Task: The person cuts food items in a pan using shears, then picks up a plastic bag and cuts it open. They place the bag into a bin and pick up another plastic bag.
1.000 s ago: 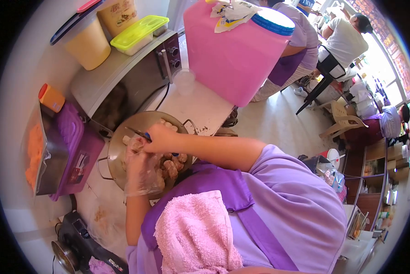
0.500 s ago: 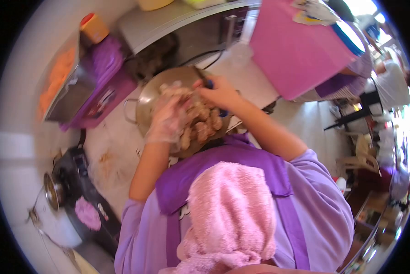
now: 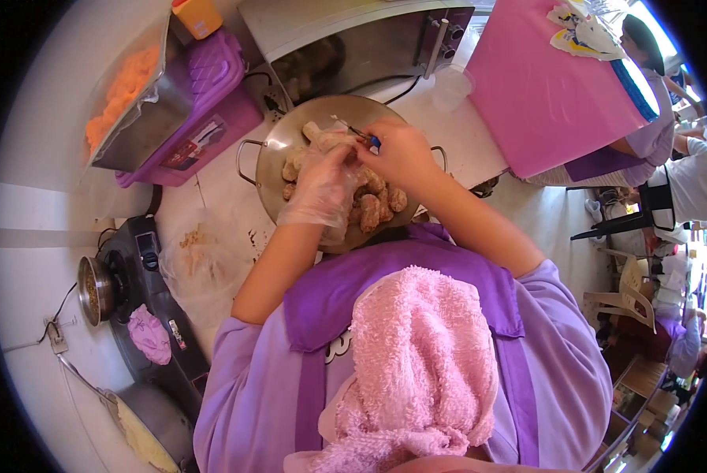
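Hands and pan: both sit further right in view than half a second ago; the tool's tip leans more to the left.
Left hand (image 3: 324, 180): in a clear loose glove, fingers curled and pinching a pale piece (image 3: 320, 134); exact fingertip contact hidden.
Right hand (image 3: 403, 154): bare, closed round a tool (image 3: 355, 128), dark with blue at the grip, tip by the pale piece; its type unclear.
Pale piece: over the pan's far side. Probably light, soft, slick under plastic; best held at the thick part, fingers off the tip.
Its look: pale, lumpy, uneven, partly covered by fingers.
Other pieces (image 3: 372, 211): browner, knobbly, heaped nearer the torso.
Pan (image 3: 273, 162): wide, metal, two loop handles, on the counter (image 3: 483, 130).
Beyond: oven (image 3: 361, 63) behind, pink tub (image 3: 543, 98) to the right.
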Tool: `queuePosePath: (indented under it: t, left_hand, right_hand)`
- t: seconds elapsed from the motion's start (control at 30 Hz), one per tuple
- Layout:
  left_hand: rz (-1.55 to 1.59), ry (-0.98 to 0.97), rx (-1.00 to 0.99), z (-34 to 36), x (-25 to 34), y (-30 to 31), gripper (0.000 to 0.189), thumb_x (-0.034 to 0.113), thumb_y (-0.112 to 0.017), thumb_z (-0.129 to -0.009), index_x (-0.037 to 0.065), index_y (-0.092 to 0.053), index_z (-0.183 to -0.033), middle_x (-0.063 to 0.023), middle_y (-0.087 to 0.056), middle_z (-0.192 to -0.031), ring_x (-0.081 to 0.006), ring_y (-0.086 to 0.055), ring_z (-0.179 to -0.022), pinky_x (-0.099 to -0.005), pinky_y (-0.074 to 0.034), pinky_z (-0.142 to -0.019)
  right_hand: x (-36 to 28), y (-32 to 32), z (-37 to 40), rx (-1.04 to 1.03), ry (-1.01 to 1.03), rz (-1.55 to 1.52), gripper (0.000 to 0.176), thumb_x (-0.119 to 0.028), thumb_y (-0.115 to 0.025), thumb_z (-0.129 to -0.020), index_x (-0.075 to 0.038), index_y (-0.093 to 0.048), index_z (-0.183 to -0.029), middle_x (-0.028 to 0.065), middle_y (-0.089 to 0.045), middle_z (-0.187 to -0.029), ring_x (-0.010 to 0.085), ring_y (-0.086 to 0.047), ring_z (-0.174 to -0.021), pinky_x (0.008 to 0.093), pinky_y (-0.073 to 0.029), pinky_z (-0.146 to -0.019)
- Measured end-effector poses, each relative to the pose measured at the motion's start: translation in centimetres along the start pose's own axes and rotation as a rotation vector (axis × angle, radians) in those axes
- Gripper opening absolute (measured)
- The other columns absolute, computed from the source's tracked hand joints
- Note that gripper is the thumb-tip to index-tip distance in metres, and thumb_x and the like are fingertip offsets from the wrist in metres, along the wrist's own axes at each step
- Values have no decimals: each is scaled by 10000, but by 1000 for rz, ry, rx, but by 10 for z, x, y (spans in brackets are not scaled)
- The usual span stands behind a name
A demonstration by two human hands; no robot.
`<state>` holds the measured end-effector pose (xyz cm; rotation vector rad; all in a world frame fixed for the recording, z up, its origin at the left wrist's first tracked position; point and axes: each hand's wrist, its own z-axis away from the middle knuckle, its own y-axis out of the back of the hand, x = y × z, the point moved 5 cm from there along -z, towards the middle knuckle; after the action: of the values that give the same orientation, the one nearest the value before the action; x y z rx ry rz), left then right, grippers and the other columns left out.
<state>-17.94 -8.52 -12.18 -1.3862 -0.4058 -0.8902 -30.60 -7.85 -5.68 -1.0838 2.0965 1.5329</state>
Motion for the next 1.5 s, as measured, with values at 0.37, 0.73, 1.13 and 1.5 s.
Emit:
queuePosePath:
  t: [0.37,0.73,1.13,1.5]
  left_hand:
    - [-275,-164,167,8,0,-6,246,-35,-527,-811,-5,-498,-1053,-97,-573,-991,-174,-571,-889,-285,-475,-803]
    - [-192,151,-86,9,17,-1,257,-24,-560,-794,0,-511,-1045,-91,-592,-941,-168,-577,-885,-295,-472,-787]
    - [101,281,-299,27,20,-5,264,-12,-520,-811,-15,-499,-1074,-114,-547,-1074,-232,-550,-1005,-374,-442,-903]
    - [35,121,-37,6,15,21,238,1,-551,-828,9,-504,-1061,-76,-550,-969,-182,-564,-892,-308,-470,-803]
  right_hand:
    - [1,-6,0,-42,10,274,174,-214,-621,-683,-50,-594,-734,120,-578,-784,297,-596,-726,396,-490,-640]
    - [41,-21,-8,-344,-419,-225,206,-203,-633,-655,-13,-589,-723,76,-551,-581,159,-508,-500,309,-420,-512]
    - [41,-38,-3,-480,-530,-495,264,-213,-674,-662,25,-594,-743,52,-536,-593,113,-484,-511,264,-391,-470]
    - [18,-14,-5,-348,-411,-634,198,-153,-636,-760,5,-623,-879,18,-567,-638,85,-537,-526,226,-418,-480]
